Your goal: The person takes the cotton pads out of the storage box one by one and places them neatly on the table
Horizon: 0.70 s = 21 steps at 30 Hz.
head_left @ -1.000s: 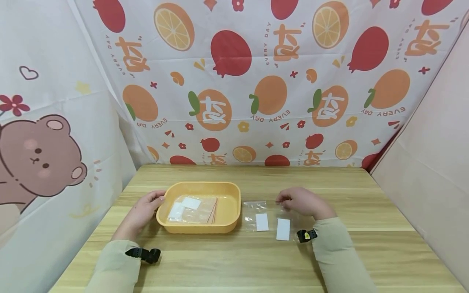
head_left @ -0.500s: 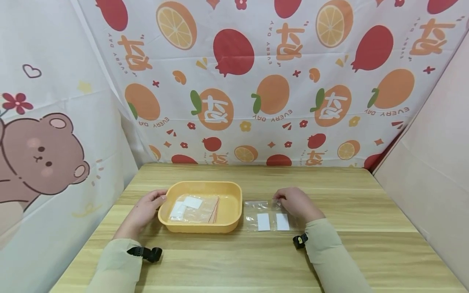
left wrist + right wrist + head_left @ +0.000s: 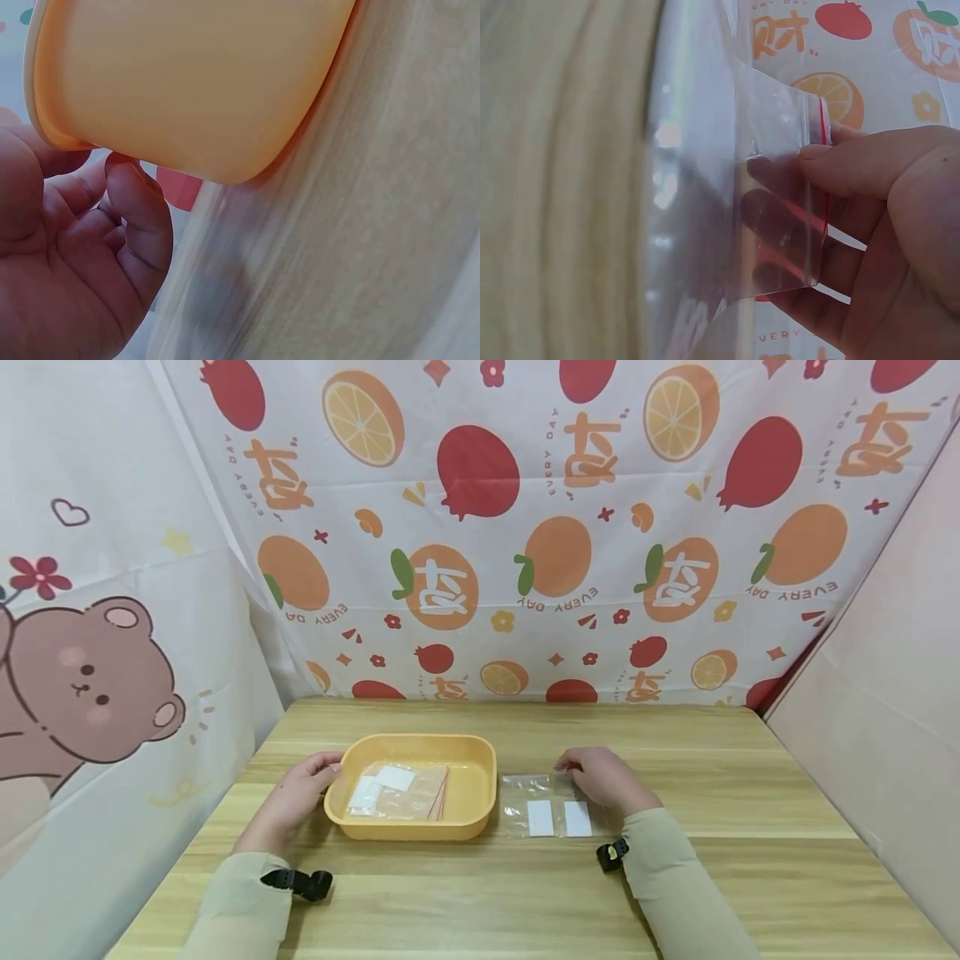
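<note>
My left hand [image 3: 302, 789] grips the left end of a yellow plastic tray [image 3: 408, 831]. In the left wrist view its fingers are bent in at the tray's rim [image 3: 56, 135]. Inside the tray lie clear zip bags [image 3: 412, 797] with white labels and red seal lines. To the tray's right, a clear zip bag [image 3: 517, 814] with a white label lies flat. My right hand [image 3: 606, 781] pinches the top of a second such bag [image 3: 780, 127], thumb in front and fingers behind its red seal line. The two bags are side by side.
The wooden table [image 3: 450, 902] reaches back to a fruit-printed cloth [image 3: 480, 568]. A bear-printed cloth [image 3: 97, 677] hangs on the left, a plain white one [image 3: 877, 693] on the right. A black wrist strap with a small camera [image 3: 300, 883] sits on the left sleeve.
My right hand has moved left and slightly away from me with its bag, whose label is now level with the other bag's label. The left hand stays at the tray.
</note>
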{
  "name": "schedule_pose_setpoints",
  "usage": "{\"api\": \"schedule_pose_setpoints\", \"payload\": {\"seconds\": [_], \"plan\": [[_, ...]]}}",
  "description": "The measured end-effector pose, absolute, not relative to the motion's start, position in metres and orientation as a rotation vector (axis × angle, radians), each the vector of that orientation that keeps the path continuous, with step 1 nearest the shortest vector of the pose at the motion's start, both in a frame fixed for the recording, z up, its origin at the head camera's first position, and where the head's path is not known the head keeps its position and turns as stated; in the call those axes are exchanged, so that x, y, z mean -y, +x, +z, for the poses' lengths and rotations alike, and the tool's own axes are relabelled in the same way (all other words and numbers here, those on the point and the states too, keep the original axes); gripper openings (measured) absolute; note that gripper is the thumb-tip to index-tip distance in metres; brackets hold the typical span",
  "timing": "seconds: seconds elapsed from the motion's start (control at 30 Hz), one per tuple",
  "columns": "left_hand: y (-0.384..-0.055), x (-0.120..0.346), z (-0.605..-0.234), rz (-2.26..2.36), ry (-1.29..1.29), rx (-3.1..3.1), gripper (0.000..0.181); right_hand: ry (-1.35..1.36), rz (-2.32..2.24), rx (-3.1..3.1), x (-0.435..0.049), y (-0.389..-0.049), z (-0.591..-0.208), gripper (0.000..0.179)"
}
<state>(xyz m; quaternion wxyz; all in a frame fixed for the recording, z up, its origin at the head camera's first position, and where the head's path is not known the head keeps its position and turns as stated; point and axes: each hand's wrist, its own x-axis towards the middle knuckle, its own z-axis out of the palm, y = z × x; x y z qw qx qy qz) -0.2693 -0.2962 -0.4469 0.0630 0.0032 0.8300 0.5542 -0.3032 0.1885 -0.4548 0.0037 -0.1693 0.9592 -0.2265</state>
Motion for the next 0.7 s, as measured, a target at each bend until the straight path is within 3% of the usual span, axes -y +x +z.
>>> {"api": "schedule_pose_setpoints", "payload": {"seconds": [0.7], "plan": [[-0.2715,0.2975,-0.4494,1.695,0.003,-2.501,0.049,-0.543,-0.835,-2.922,-0.1869,-0.3055,-0.4537,0.027]]}}
